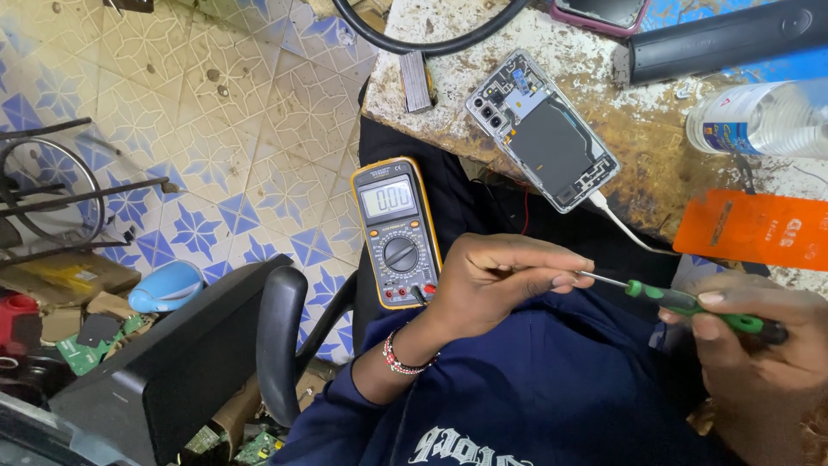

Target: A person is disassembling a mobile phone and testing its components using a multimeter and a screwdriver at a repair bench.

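My right hand (759, 345) grips the green handle of a small screwdriver (690, 304) over my lap. My left hand (500, 280), with a beaded bracelet at the wrist, pinches the tip of the screwdriver's thin metal shaft between thumb and fingers. A yellow-edged multimeter (397, 233) lies just left of my left hand, its screen lit and leads plugged in at the bottom. On the worn bench (638, 129) above lies a phone with its back cover off (543, 129), and a white cable (623, 226) is plugged into it.
An orange card (750, 229), a clear plastic bottle (759, 116), a black cylinder (724, 39) and a second phone in a pink case (599, 13) sit on the bench. A black chair armrest (280, 336), a blue object (168, 285) and loose circuit boards (86, 349) lie at left on the tiled floor.
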